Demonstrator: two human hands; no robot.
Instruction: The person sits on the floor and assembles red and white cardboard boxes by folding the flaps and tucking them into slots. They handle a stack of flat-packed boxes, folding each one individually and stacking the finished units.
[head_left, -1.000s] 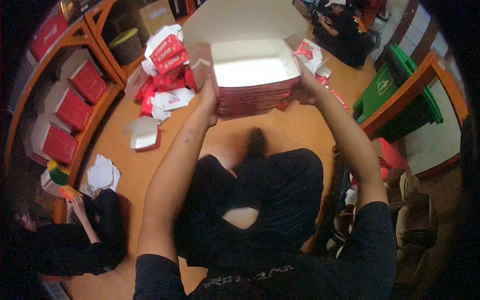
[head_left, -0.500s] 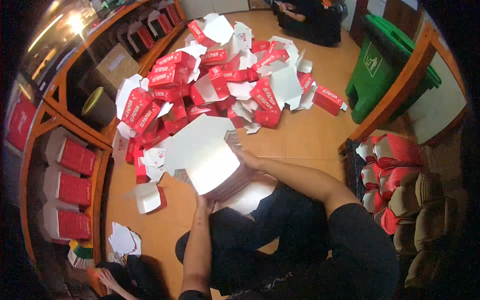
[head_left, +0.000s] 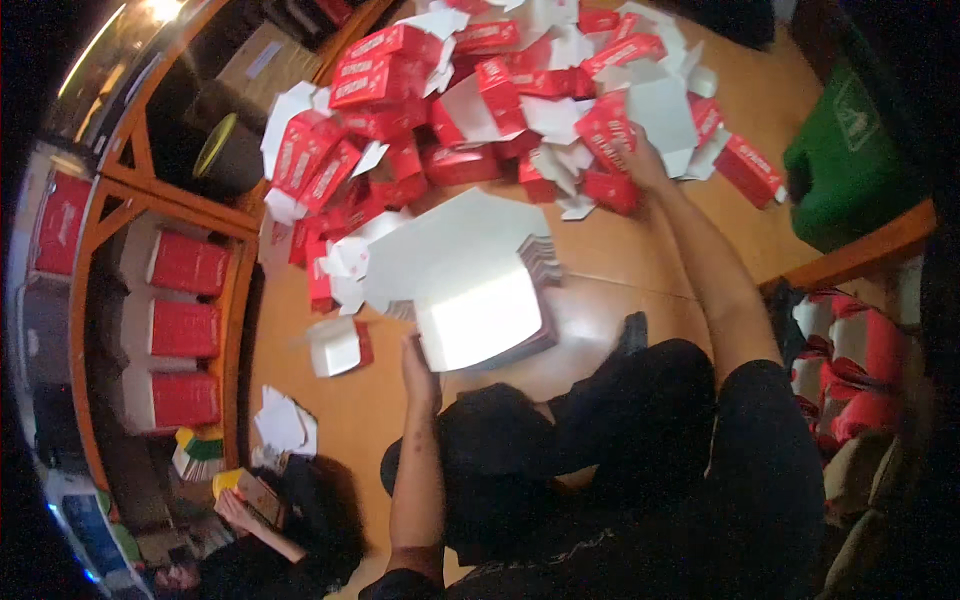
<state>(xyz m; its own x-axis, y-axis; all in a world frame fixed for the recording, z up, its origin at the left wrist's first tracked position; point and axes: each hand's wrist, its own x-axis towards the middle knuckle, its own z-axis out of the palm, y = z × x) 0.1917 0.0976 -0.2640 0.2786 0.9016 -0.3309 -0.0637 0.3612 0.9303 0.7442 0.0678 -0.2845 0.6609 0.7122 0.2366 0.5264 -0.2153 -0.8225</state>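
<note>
A stack of nested paper food boxes (head_left: 480,318), white inside with open flaps, rests before my crossed legs. My left hand (head_left: 420,378) grips its near left corner, thumb up along the side. My right hand (head_left: 645,162) is stretched out to the right side of a large pile of red-and-white boxes. Its fingers close on the right edge of a red box (head_left: 603,135) there, and the fingertips are partly hidden. Beside the stack, to the left, one small open box (head_left: 340,347) sits on the floor.
Wooden shelving (head_left: 240,330) on the left holds stacks of red boxes (head_left: 186,328). A green bin (head_left: 840,165) stands at the right, above more stacked boxes (head_left: 860,350). White papers (head_left: 286,420) lie near a co-worker's hand (head_left: 238,510), which touches a yellow-topped item.
My right hand has left the stack and reached forward right to a box in the pile. My left hand stays on the stack. The view has shifted; the co-worker's hand now has a yellow-topped item.
</note>
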